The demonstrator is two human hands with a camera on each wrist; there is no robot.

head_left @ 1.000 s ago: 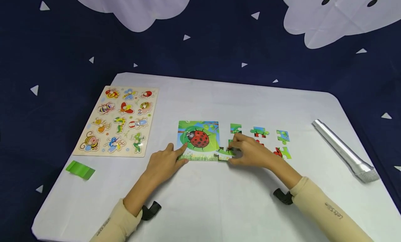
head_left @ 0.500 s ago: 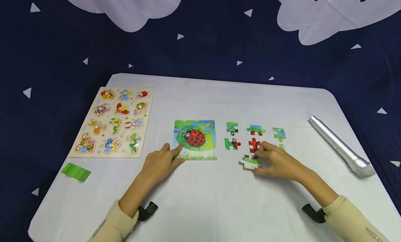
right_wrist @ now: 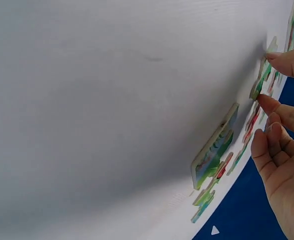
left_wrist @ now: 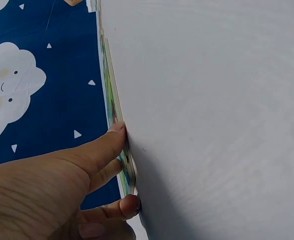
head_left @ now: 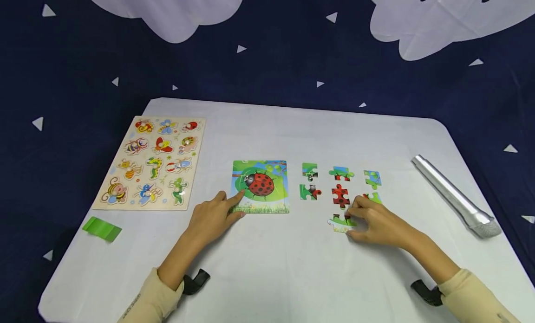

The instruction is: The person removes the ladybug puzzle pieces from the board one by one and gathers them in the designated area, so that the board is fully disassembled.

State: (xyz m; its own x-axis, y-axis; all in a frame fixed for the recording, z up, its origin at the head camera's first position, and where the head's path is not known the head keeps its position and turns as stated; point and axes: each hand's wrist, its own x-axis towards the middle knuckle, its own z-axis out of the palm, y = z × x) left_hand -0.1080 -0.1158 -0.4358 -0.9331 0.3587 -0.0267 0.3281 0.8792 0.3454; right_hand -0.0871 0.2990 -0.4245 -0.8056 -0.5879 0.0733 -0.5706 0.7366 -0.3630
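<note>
My left hand (head_left: 212, 219) rests at the lower left of a square ladybug picture (head_left: 269, 204), index fingertip on it and thumb at its near edge. The left wrist view shows that picture edge-on (left_wrist: 118, 107) under the fingers. With thumb and index finger, my right hand (head_left: 381, 222) pinches a green-and-white jigsaw piece (head_left: 342, 224) by its right side, low over the table below the red spotted piece (head_left: 340, 196). In the right wrist view the pinched piece (right_wrist: 261, 80) tilts between the fingertips, and another corner-shaped piece (right_wrist: 214, 150) lies near the curled fingers.
More jigsaw pieces lie in rows, including a green one (head_left: 309, 170) and a blue one (head_left: 372, 178). A wooden insect peg board (head_left: 171, 186) and green strip (head_left: 102, 229) are at left. A silver tube (head_left: 453, 194) lies at right on the white table (head_left: 271, 276).
My right hand has carried the jigsaw piece rightward from beside the ladybug picture to below the red piece, uncovering other pieces. The left hand stays at the picture.
</note>
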